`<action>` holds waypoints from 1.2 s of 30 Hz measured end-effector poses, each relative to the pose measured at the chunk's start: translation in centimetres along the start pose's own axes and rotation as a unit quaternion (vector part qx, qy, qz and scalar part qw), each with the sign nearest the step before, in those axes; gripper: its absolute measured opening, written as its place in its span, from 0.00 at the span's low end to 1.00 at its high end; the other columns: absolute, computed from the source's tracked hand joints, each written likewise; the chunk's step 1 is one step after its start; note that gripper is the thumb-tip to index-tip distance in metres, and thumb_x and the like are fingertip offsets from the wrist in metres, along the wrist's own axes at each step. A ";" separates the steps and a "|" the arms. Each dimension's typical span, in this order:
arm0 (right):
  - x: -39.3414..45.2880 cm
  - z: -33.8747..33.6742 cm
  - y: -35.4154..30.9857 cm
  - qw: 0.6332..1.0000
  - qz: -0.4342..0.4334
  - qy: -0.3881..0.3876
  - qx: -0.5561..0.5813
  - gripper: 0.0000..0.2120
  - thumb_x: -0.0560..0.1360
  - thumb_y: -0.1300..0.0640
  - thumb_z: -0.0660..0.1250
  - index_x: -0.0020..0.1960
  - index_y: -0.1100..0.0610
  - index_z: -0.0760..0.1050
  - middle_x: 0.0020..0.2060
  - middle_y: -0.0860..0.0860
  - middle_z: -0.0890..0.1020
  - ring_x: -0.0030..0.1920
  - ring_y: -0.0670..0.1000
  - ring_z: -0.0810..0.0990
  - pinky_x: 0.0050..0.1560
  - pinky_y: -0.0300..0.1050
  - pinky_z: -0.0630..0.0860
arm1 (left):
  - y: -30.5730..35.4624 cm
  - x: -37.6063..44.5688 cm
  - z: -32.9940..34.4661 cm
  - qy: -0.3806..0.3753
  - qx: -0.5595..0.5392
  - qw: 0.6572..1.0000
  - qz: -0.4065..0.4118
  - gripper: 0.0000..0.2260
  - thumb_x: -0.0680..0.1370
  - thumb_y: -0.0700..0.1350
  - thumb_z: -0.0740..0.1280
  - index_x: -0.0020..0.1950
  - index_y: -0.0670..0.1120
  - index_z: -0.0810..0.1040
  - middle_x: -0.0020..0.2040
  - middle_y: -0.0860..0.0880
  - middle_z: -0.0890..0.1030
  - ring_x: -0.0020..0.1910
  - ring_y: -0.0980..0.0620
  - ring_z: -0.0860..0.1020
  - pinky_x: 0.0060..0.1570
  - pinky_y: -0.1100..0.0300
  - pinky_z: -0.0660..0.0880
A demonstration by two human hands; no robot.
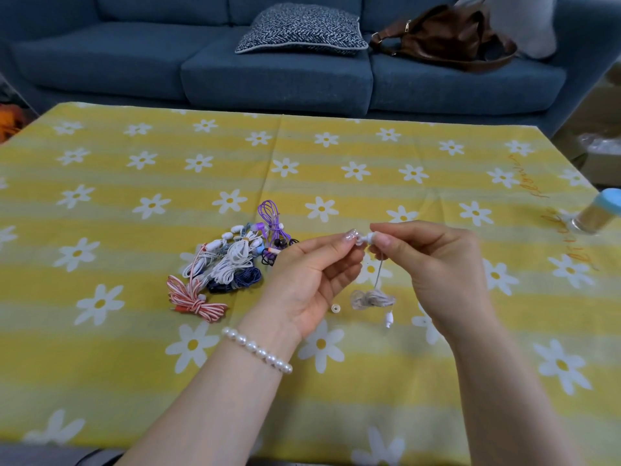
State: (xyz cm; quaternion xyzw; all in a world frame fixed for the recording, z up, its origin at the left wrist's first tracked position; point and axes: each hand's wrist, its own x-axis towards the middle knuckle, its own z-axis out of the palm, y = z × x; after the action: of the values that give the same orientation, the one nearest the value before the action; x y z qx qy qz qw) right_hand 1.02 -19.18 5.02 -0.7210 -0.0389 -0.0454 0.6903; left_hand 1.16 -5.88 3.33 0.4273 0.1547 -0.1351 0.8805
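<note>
Head view: above a yellow daisy-print tablecloth (pixel 336 156), a person's left hand (pixel 309 280) and right hand (pixel 437 260) meet fingertip to fingertip, each pinching one end of a small white plastic earbud (pixel 368 237). Its silver-grey cable (pixel 379 274) hangs down to a coiled bundle below the hands. A loose white silicone ear tip (pixel 335 308) lies near that bundle, and a heap of coiled multicoloured earphones (pixel 235 260) sits to the left.

Earphone (pixel 372 298), centre: one
Tip (pixel 335 308), loose: one
Pile (pixel 232 264): one, bundles uncountable
Cushion (pixel 302 30): one
Bag (pixel 443 35): one
Jar (pixel 598 213): one
</note>
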 end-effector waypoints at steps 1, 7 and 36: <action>0.0 0.0 0.1 1.000 -0.002 0.000 -0.006 0.07 0.69 0.67 0.71 0.40 0.55 0.81 0.28 0.45 0.83 0.32 0.42 0.81 0.37 0.32 0.75 | 0.0 0.0 0.0 -0.001 0.000 1.000 0.000 0.03 0.71 0.36 0.67 0.39 0.39 0.80 0.31 0.49 0.82 0.29 0.58 0.79 0.32 0.66 0.78; 0.0 0.1 0.3 1.000 -0.013 0.005 -0.027 0.07 0.69 0.66 0.71 0.40 0.55 0.81 0.28 0.43 0.83 0.33 0.42 0.81 0.39 0.31 0.75 | -0.1 0.0 0.0 0.003 0.008 1.000 0.008 0.03 0.72 0.36 0.67 0.40 0.39 0.80 0.31 0.49 0.82 0.29 0.58 0.79 0.32 0.67 0.78; -0.1 0.8 0.2 0.995 -0.021 0.060 -0.081 0.13 0.70 0.65 0.71 0.35 0.48 0.79 0.28 0.37 0.81 0.34 0.38 0.80 0.38 0.28 0.74 | -0.8 -0.5 0.8 -0.013 0.016 0.998 0.066 0.08 0.72 0.33 0.65 0.38 0.38 0.83 0.34 0.45 0.83 0.35 0.54 0.82 0.42 0.63 0.80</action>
State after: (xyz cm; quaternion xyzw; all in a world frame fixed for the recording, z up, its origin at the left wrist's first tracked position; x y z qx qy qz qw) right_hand 0.96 -18.42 4.79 -0.7694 -0.0089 -0.1060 0.6298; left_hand 0.52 -6.92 3.46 0.4484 0.1123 -0.0847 0.8827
